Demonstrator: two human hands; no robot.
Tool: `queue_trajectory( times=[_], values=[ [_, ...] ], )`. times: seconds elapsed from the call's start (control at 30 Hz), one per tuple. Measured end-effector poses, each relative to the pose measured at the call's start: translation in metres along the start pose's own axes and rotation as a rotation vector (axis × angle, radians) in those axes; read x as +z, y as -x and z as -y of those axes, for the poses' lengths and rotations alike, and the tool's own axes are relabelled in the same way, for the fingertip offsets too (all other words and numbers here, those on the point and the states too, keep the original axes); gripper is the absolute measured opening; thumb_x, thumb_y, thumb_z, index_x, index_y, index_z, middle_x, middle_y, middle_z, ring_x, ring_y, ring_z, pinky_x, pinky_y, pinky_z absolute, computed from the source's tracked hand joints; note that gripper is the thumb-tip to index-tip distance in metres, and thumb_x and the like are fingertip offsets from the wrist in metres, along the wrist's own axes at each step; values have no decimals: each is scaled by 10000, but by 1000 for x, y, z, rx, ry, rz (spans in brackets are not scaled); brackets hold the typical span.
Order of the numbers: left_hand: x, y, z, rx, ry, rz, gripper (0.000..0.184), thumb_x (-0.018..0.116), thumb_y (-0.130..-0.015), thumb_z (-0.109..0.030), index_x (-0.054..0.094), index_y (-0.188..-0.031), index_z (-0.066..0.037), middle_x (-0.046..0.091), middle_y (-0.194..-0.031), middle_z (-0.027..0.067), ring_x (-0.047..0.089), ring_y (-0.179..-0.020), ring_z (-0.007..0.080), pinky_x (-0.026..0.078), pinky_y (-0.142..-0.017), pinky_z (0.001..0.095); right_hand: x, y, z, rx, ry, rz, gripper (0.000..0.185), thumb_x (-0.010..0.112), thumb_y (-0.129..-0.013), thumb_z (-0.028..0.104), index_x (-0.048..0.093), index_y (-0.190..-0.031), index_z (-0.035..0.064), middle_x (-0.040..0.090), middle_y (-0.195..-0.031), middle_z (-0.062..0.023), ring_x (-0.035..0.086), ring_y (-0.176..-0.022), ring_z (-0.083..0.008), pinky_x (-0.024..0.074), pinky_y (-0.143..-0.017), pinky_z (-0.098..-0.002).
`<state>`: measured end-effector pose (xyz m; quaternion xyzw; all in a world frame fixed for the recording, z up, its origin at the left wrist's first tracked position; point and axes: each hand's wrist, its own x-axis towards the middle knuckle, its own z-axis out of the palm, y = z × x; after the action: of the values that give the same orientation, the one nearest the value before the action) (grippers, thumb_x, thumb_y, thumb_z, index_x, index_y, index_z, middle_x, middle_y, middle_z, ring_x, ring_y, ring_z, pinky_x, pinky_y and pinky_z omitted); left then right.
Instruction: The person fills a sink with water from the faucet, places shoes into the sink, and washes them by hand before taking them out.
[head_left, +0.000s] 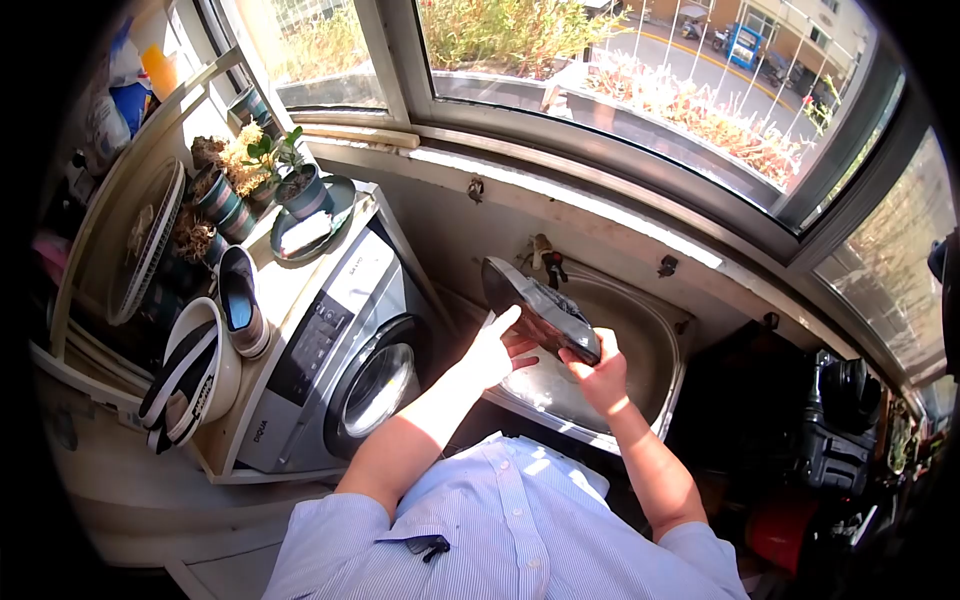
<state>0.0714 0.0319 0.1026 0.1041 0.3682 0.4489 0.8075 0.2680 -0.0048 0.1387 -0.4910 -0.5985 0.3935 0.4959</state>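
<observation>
A dark shoe (540,312) is held up over the metal sink (640,385), tilted, with its sole edge facing me. My right hand (600,372) grips its lower right end, thumb and fingers closed round it. On the shoe's left side is my left hand (492,350), its fingers spread and close to the shoe; whether they touch it is hard to see. Behind the shoe, a tap with a dark handle (553,264) is fixed at the wall.
Left of the sink stands a washing machine (330,350) under a wooden shelf. On the shelf are a sneaker (243,300), a white basin (222,372) with footwear and potted plants (303,190). Windows run along the back; a black case (835,440) is at right.
</observation>
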Motion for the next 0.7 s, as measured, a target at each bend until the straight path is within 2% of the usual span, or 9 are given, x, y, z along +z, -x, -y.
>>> queue_trajectory(
  times=[0.03, 0.07, 0.1, 0.17, 0.23, 0.37, 0.4, 0.53, 0.7],
  values=[
    [5, 3, -4, -89, 61, 95, 550, 534, -884, -459, 420, -1291, -107, 505, -1247, 143, 503, -1126, 307, 386, -948, 556, -2, 0, 8, -96, 233, 37, 353, 745, -743, 143, 569, -1018, 8, 638, -915, -100, 617, -842, -173, 487, -756, -287],
    [8, 4, -4, -91, 59, 96, 550, 534, -884, -459, 420, -1291, -107, 505, -1247, 143, 503, -1126, 307, 386, -948, 556, -1, 0, 12, -220, 326, 39, 379, 769, -691, 167, 593, -993, 18, 641, -919, -138, 635, -876, -263, 499, -767, -336],
    [12, 5, -3, -43, 91, 153, 616, 487, -878, -530, 404, -1307, -96, 495, -1260, 151, 498, -1136, 308, 372, -972, 542, 1, 0, 6, -220, 326, 37, 379, 769, -691, 167, 593, -993, 18, 641, -919, -138, 635, -876, -263, 499, -767, -336],
    [21, 6, -4, 10, 123, 212, 687, 439, -871, -601, 389, -1323, -86, 486, -1272, 158, 493, -1146, 308, 357, -996, 528, 8, -2, -4, -564, 459, 142, 408, 780, -646, 179, 599, -971, 12, 637, -930, -153, 620, -902, -339, 497, -782, -391],
    [29, 9, -8, 60, 144, 188, 774, 445, -841, -644, 369, -1333, -51, 484, -1275, 161, 486, -1161, 299, 365, -1007, 482, 12, 5, 2, -597, 521, 70, 407, 781, -626, 176, 604, -953, 11, 635, -942, -150, 612, -936, -347, 491, -793, -409],
    [27, 1, -14, 150, 106, 49, 616, 603, -835, -465, 458, -1234, -20, 570, -1156, 149, 563, -1050, 296, 447, -939, 443, 11, 6, 1, -607, 535, 155, 422, 782, -628, 213, 599, -953, 16, 629, -990, -142, 586, -1009, -334, 466, -841, -409],
    [25, 0, -16, 129, 152, -29, 495, 677, -805, -312, 507, -1155, -6, 606, -1072, 152, 599, -969, 288, 480, -895, 433, 9, 7, 8, -581, 512, 183, 402, 767, -636, 228, 610, -938, 13, 639, -977, -137, 592, -999, -332, 470, -833, -410],
    [25, 1, -16, 220, 45, -117, 378, 714, -770, -159, 559, -1061, 27, 632, -961, 148, 630, -869, 262, 520, -813, 402, 4, 5, 3, -451, 382, 175, 364, 720, -684, 263, 621, -937, 21, 643, -921, -139, 595, -924, -324, 460, -823, -407],
    [33, 2, -15, 305, -114, -216, 308, 724, -750, -100, 592, -1004, 14, 641, -910, 116, 639, -800, 230, 538, -739, 365, 7, -2, -10, -352, 362, 70, 250, 670, -765, 222, 639, -914, 24, 641, -845, -122, 591, -811, -290, 470, -749, -370]
  ],
)
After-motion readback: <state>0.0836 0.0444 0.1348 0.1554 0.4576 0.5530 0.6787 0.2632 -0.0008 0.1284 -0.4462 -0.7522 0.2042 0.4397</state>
